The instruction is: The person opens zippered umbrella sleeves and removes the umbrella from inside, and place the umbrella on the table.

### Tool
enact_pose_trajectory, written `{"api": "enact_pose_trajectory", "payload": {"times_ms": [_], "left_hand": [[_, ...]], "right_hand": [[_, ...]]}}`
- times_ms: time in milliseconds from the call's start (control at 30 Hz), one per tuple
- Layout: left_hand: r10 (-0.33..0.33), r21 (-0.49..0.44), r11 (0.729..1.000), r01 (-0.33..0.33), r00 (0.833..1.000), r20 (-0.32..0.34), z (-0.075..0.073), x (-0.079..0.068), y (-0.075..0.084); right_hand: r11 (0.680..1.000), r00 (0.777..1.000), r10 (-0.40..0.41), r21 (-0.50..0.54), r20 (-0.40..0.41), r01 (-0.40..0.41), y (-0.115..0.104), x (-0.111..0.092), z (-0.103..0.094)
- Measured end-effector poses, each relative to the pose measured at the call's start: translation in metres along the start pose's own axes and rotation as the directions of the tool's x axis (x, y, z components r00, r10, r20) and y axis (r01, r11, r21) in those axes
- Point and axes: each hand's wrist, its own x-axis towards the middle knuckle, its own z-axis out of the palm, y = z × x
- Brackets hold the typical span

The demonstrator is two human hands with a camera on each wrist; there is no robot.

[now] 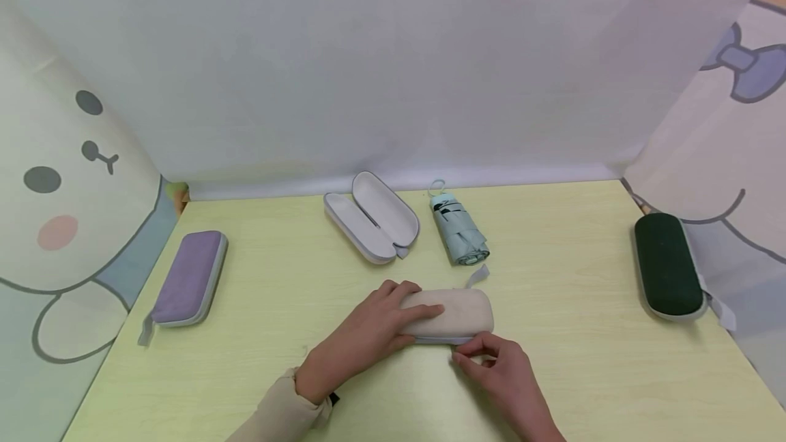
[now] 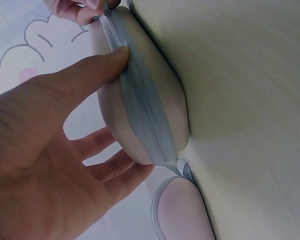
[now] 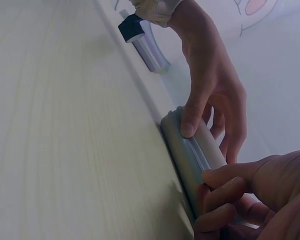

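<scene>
A cream zippered case (image 1: 460, 311) lies closed-lidded near the front middle of the table, its grey zip band (image 2: 142, 102) facing me. My left hand (image 1: 374, 326) grips its left part, with the thumb on the zip band and the fingers over the top and far side. At the right end of the zip, my right hand (image 1: 500, 367) pinches the zipper pull (image 2: 105, 7) between thumb and forefinger. Most of that pull is hidden by the fingertips. A grey fabric loop (image 1: 477, 276) sticks out behind the case.
Behind the case lie an open pale case (image 1: 393, 213) and a folded light-blue umbrella (image 1: 459, 229). A purple case (image 1: 188, 278) sits at the left, a dark green case (image 1: 668, 264) at the right edge. Cloth walls (image 1: 393, 74) border the table (image 1: 571, 244).
</scene>
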Motion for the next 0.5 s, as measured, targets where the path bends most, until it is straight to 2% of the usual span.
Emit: {"api": "enact_pose_trajectory", "payload": {"times_ms": [267, 500], "left_hand": [[-0.018, 0.001, 1.000, 0.018, 1.000, 0.011, -0.0002, 0.0004, 0.0021], [-0.008, 0.019, 1.000, 0.009, 1.000, -0.019, 0.0009, -0.0007, 0.0036]], "right_hand": [[1.000, 1.000, -0.017, -0.022, 0.010, 0.017, -0.0037, -0.0003, 0.0034], [1.000, 0.999, -0.024, -0.017, 0.022, 0.025, -0.0065, 0.0002, 0.0086]]}}
